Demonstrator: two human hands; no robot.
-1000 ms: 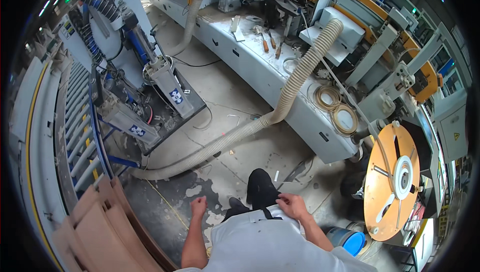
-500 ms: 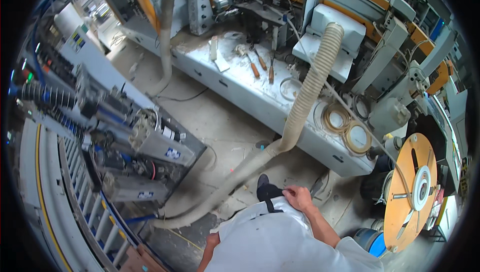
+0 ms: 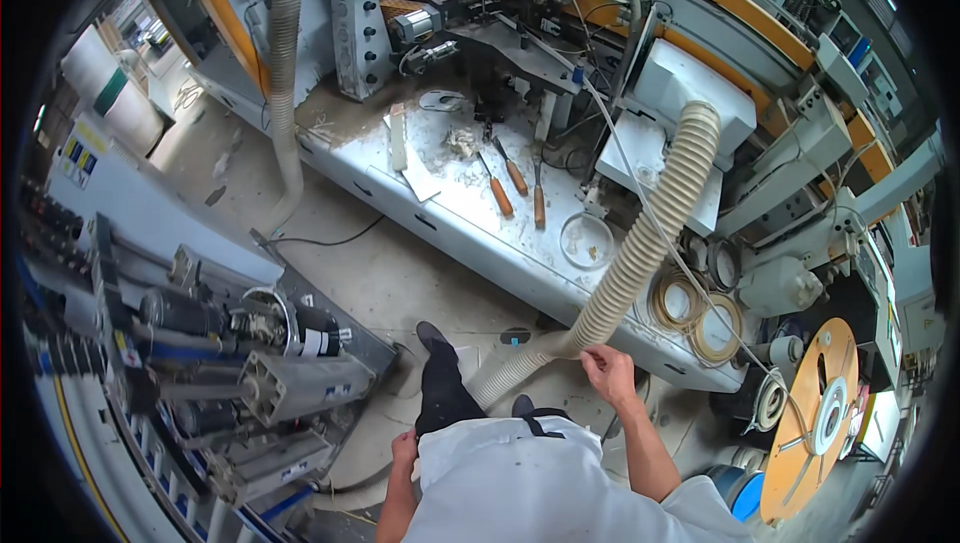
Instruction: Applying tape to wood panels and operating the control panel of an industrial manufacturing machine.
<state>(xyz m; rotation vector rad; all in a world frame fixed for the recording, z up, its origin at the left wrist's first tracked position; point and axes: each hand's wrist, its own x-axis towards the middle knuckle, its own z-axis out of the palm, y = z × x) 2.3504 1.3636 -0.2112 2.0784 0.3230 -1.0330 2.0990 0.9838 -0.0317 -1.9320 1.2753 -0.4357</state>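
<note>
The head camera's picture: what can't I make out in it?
All in the head view:
- Left hand: anything inside its curled fingers, which block the palm.
- Right hand: whether it touches the ribbed hose; their overlap hides any gap.
- Blue bucket: its right part, behind the orange reel.
- Bits in the clear ring: too small.

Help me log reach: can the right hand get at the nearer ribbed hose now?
Probably yes: the right hand appears beside the nearer hose, with nothing visible between; depth is uncertain.
</note>
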